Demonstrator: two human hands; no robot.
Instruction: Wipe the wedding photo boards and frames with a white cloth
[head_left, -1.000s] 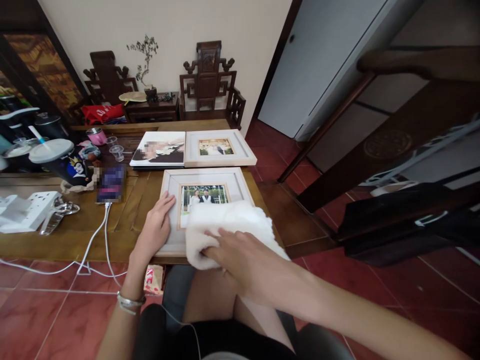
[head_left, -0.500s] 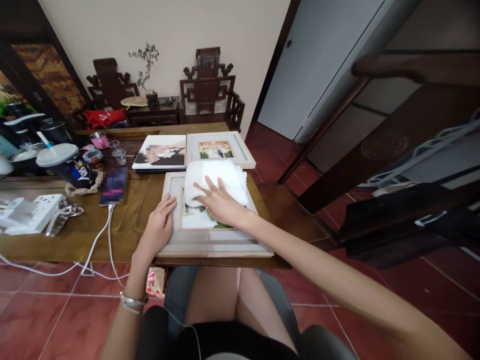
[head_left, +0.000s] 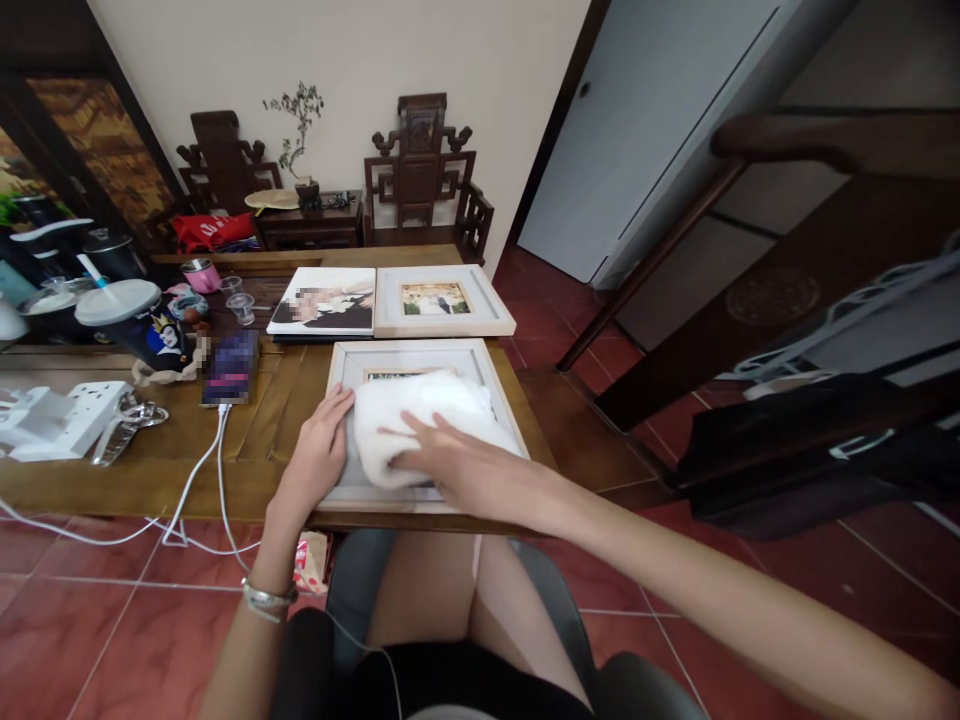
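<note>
A pale wooden picture frame (head_left: 346, 495) lies flat at the near edge of the table. My left hand (head_left: 319, 440) rests on its left side, fingers stretched out flat along the border. A folded white cloth (head_left: 457, 400) covers most of the picture inside, leaving only a strip of the upper part showing. My right hand (head_left: 450, 455) presses on the cloth from above, its fingers sunk into the fabric and the thumb tucked at the near fold.
Behind lie a second framed picture (head_left: 435, 300) and a white-edged photo book (head_left: 322, 300). To the left are a phone (head_left: 229, 368) with a charging cable, a power strip (head_left: 75, 415), a lidded dark cup (head_left: 150, 335), small clear cups (head_left: 240, 307) and a pink mug (head_left: 201, 273).
My right hand has drawn the white cloth toward me, from the frame's far side to its near part. My left hand stays on the left border.
</note>
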